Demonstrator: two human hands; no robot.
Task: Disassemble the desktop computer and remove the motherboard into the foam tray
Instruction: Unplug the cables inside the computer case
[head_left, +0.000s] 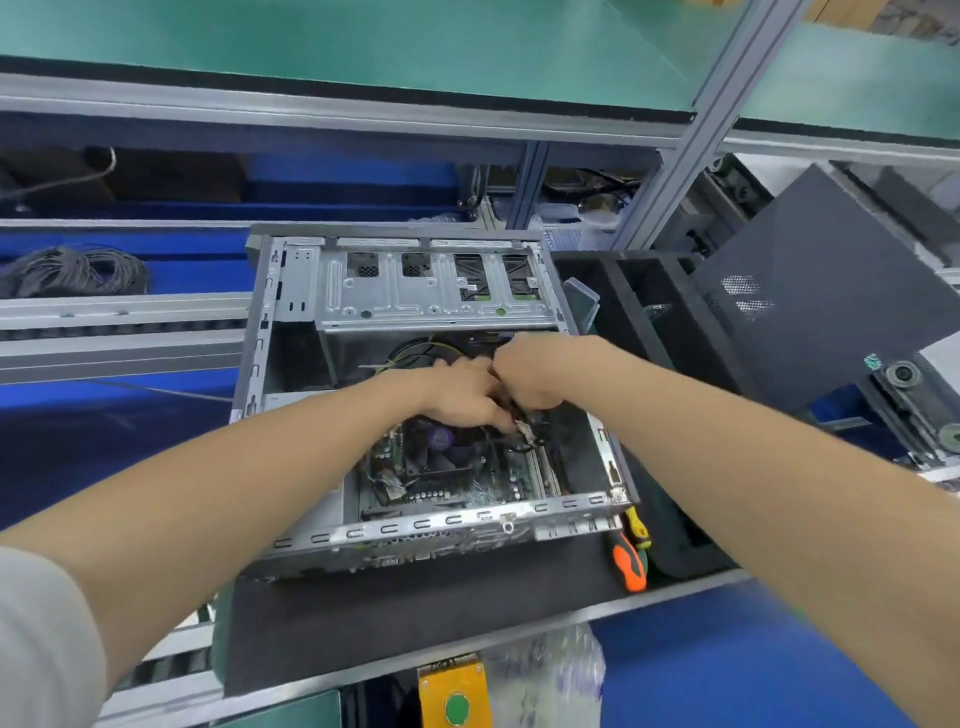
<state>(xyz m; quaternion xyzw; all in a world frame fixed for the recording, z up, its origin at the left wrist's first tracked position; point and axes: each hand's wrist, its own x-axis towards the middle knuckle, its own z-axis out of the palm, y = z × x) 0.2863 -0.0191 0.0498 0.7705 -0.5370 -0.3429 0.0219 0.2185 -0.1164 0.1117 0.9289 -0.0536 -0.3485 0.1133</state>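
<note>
Left hand pinches white connector above motherboard; right hand curled at its 1 o'clock, grip unclear.

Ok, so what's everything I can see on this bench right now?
computer case: one, silver, open, centre on dark mat
motherboard: one, green, inside the case
cables: several, black and yellow, inside the case
screwdrivers: two, orange-black and yellow-black, right of case
foam tray: one, black, right of case
side panel: one, dark grey, leaning far right
wire coil: one, black, left
left grip: one bare hand, pinching cables
right grip: one bare hand, curled beside it
</note>
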